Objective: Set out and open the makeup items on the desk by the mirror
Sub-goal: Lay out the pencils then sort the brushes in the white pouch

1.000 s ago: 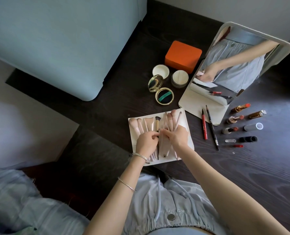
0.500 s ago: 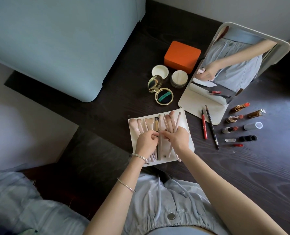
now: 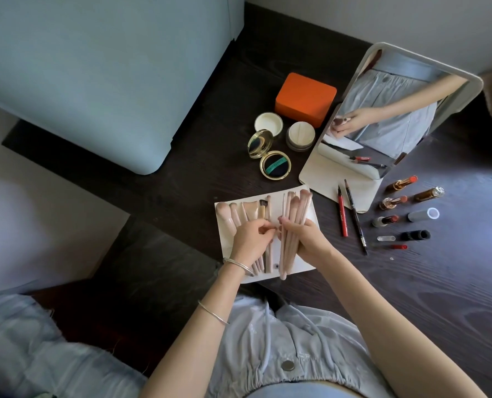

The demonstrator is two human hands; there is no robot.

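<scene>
Gripping a bundle of pale pink brushes (image 3: 292, 225), the right hand (image 3: 308, 239) curls round their handles; bristles point away toward the mirror (image 3: 382, 116), handles toward the person; the left hand (image 3: 250, 242) pinches a thin brush over the white brush mat (image 3: 310, 262); more brushes lie there lengthwise on the dark desk (image 3: 411, 297).

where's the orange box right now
In the head view, the orange box sits on the desk left of the mirror, behind the round powder jar.
</scene>
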